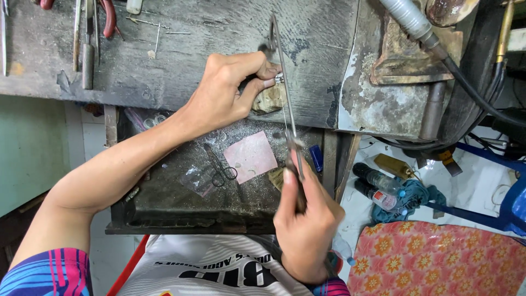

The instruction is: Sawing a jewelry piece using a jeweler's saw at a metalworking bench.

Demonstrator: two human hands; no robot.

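Clenched around the wooden handle of the jeweller's saw (285, 109), my right hand (304, 225) sat low and close to my body, while my left hand (230, 93) pinched a small silvery piece (279, 79) against the worn wooden peg (269, 100) at the edge of the workbench (219, 33). That piece lay straight ahead of my right grip, up along the saw's long axis, which ran nearly away from me, tilted a little to the left at the top. Its thin blade passed just beside my left fingertips (268, 70), touching or almost touching the piece; I could not tell which. My left hand was the nearer one to the work, right on it, thumb and forefinger pressed together.

Below the peg lay the catch drawer (164, 219), dusted with filings, holding small scissors (221, 170) and a pink paper square (250, 156). Pliers (108, 16) and files (87, 49) lay well apart at the bench's far left. Off to my right sat a blue cloth (413, 197) and a flowered cushion (438, 260). Nothing stood between saw and piece except my own fingers.
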